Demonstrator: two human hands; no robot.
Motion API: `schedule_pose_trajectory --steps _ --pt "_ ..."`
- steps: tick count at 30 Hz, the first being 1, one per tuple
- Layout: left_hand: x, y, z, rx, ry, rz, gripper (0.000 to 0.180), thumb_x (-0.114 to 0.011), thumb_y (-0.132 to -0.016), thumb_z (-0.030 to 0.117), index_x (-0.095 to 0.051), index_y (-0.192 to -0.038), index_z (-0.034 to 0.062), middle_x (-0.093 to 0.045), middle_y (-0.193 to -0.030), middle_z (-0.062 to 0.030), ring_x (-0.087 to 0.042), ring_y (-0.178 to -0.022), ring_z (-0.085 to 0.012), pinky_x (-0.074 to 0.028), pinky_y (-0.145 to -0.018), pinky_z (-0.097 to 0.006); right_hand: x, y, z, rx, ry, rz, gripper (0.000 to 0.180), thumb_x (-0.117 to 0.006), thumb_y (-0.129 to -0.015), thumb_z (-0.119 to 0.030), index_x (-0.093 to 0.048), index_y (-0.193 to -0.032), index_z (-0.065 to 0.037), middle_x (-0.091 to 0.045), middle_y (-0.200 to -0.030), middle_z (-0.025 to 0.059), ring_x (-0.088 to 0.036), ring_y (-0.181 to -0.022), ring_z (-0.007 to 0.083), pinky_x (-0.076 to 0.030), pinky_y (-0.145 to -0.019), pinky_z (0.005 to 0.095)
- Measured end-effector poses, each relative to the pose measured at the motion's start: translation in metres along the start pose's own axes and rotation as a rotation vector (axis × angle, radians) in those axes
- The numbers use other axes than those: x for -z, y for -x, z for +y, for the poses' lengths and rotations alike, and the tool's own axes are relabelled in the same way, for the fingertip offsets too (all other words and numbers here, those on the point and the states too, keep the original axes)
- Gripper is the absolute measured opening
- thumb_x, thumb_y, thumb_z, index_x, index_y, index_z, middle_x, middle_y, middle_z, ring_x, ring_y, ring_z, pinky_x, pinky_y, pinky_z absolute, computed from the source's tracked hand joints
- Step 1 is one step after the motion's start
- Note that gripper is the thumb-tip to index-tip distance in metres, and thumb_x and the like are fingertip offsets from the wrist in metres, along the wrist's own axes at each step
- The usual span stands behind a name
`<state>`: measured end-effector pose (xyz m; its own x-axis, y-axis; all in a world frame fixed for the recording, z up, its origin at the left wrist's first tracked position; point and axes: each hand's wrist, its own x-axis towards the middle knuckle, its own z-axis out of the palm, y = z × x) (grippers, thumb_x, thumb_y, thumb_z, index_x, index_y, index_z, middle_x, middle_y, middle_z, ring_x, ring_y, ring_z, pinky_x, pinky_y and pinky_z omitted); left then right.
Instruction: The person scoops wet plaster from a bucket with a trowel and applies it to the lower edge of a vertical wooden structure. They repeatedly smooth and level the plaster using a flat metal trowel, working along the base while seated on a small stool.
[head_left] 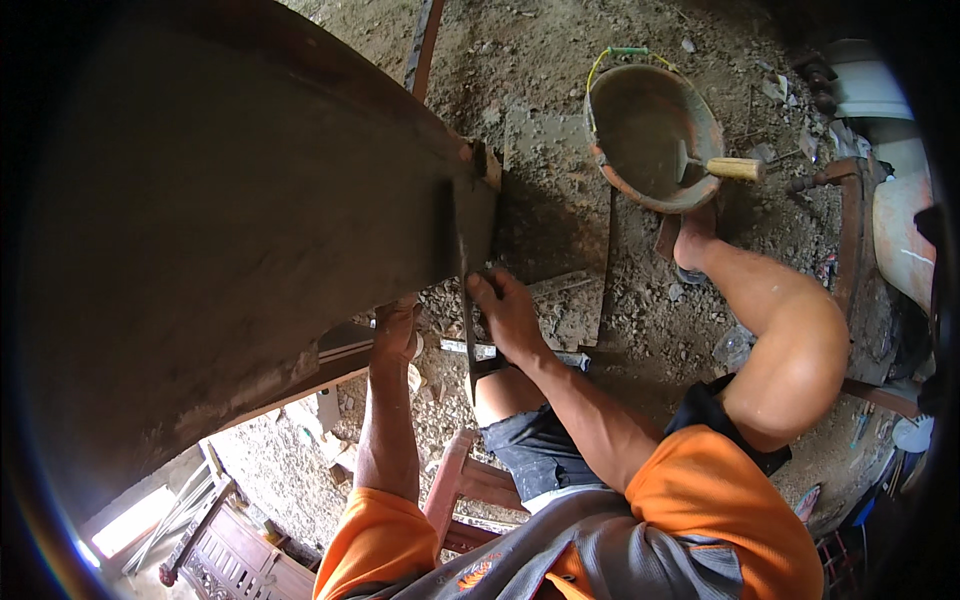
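against the dark slab (250, 210), a long thin tool (467, 335) is seen edge-on, pinched by the right grip (512, 315). the left grip (396, 332) is at the slab's lower edge, fingers mostly hidden; i cannot tell their spread. 1 bucket (635, 125), a trowel (735, 168) over its rim, crowds the right foot (694, 240).

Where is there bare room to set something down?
Free: most of the flat, grimy board between the broad grey surface and the round, yellow-handled bucket; stony brown ground beyond the board. Crowded: the right edge, with its reddish-brown frame and white tub.
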<state>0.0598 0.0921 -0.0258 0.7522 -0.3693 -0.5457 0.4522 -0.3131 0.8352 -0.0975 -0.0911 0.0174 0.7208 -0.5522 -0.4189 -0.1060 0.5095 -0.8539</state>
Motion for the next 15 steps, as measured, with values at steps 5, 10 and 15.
schedule_pose_trajectory --steps 5,10,15 --pt "-0.01 0.008 0.009 -0.016 0.022 0.007 0.104 -0.074 -0.084 0.072 -0.036 -0.159 0.0104 -0.043 -0.161 -0.017 -0.036 -0.151 -0.0379 -0.024 -0.12 -0.062 0.015 -0.023 0.011 -0.14 0.019 0.074 0.035 -0.066 -0.105 -0.04 -0.069 -0.098 -0.006 -0.051 -0.068 -0.0047 -0.042 -0.055 0.005 -0.032 -0.047 0.0282" --pt "-0.008 0.005 0.009 -0.009 0.035 0.01 0.108 -0.074 -0.083 0.074 -0.033 -0.161 0.0119 -0.038 -0.164 -0.0179 -0.032 -0.153 -0.039 -0.023 -0.121 -0.062 0.025 -0.031 0.011 -0.354 -0.127 0.032 0.043 -0.065 -0.104 -0.042 -0.07 -0.098 0.001 -0.06 -0.075 0.0031 -0.051 -0.064 0.011 -0.042 -0.058 0.0343" --pt "-0.001 0.003 -0.001 -0.007 0.058 0.007 0.103 -0.073 -0.086 0.07 -0.033 -0.161 0.0128 -0.042 -0.162 -0.0152 -0.035 -0.151 -0.0374 -0.024 -0.121 -0.06 0.018 -0.047 0.013 -0.199 0.03 0.057 0.038 -0.066 -0.104 -0.043 -0.069 -0.1 -0.005 -0.053 -0.069 -0.0016 -0.043 -0.054 0.0074 -0.032 -0.046 0.0301"
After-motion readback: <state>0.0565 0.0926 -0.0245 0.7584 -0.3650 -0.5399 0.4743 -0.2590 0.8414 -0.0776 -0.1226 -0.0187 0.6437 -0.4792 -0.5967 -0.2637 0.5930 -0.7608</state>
